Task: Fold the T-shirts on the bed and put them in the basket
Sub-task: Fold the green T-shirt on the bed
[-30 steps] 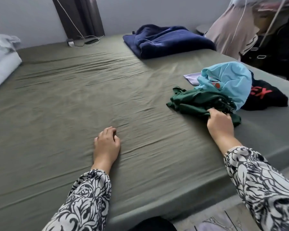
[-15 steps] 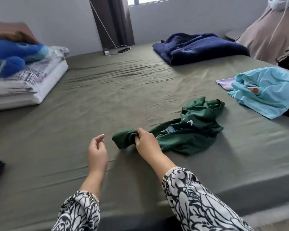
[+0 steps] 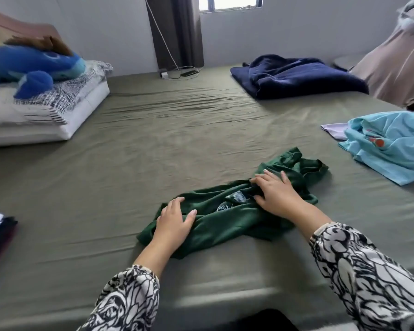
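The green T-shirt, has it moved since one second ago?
Yes. The green T-shirt was against the light blue shirt; it now lies apart, nearer the person.

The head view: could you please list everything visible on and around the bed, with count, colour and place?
Green T-shirt: one, dark green, crumpled, near edge of bed.
Light blue T-shirt: one, crumpled, right side of bed.
Lilac garment: one, partly under the light blue T-shirt.
Blanket: one, navy, far right of bed.
Bed sheet: one, olive green, covers the bed.
Plush toy: one, blue, on the pillows at left.
Pillows: stacked, white and patterned, far left.
Cable: white, with a charger, by the curtain.
Curtain: one, dark, under the window.
Left hand: one, resting on the green T-shirt.
Right hand: one, fingers spread on the green T-shirt.
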